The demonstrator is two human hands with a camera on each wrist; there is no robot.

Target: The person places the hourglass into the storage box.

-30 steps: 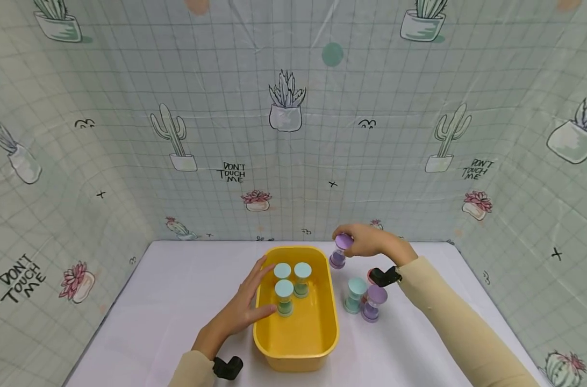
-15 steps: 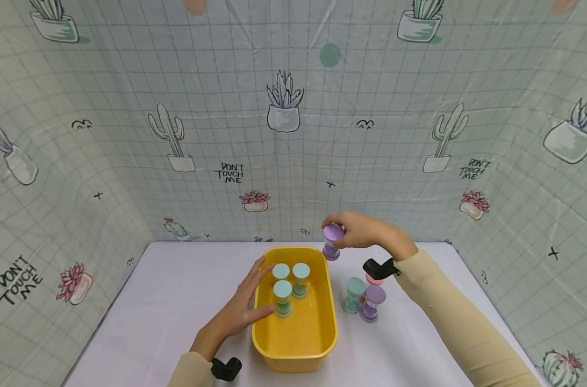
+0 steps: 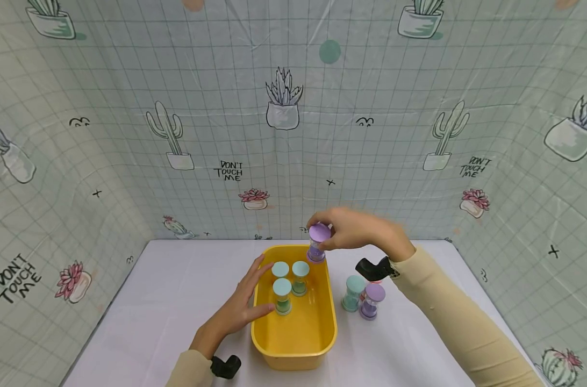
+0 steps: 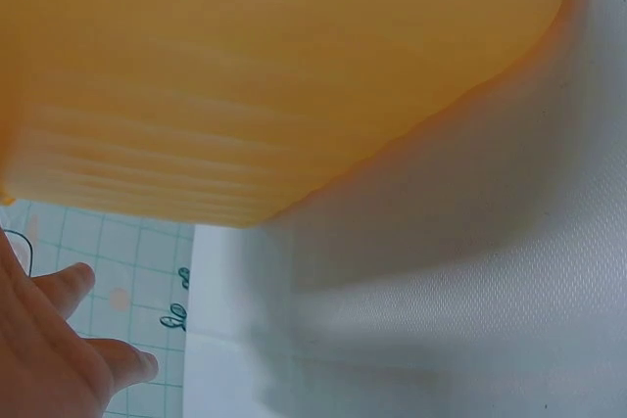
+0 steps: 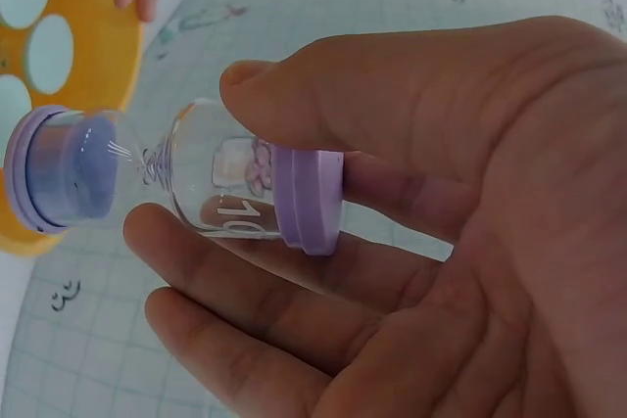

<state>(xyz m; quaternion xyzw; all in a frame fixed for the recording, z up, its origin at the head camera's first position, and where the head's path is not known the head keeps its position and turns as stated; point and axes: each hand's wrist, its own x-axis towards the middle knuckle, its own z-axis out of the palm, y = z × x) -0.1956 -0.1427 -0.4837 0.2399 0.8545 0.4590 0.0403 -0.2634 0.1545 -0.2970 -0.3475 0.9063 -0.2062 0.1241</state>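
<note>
A purple-capped hourglass (image 3: 316, 248) hangs over the far right corner of the yellow bin (image 3: 305, 338), pinched near its upper cap by my right hand (image 3: 353, 230). In the right wrist view this hourglass (image 5: 225, 178) has clear glass, purple sand and a printed "10". My left hand (image 3: 237, 306) rests at the bin's left rim, fingers spread and fairly straight. Inside the bin stand three upright hourglasses with pale teal caps, the nearest hourglass (image 3: 283, 295) close to my left thumb. The left wrist view mostly holds the bin's outer wall (image 4: 294, 85).
Right of the bin, a teal hourglass (image 3: 353, 293) and another purple hourglass (image 3: 372, 301) stand together on the white table (image 3: 177, 301). A pink-capped one shows partly behind them. A patterned cloth (image 3: 284, 150) rises behind the table's far edge.
My right hand has carried the purple hourglass leftward and slightly up, from beside the bin to above its far right corner. The left hand has stayed at the rim.
</note>
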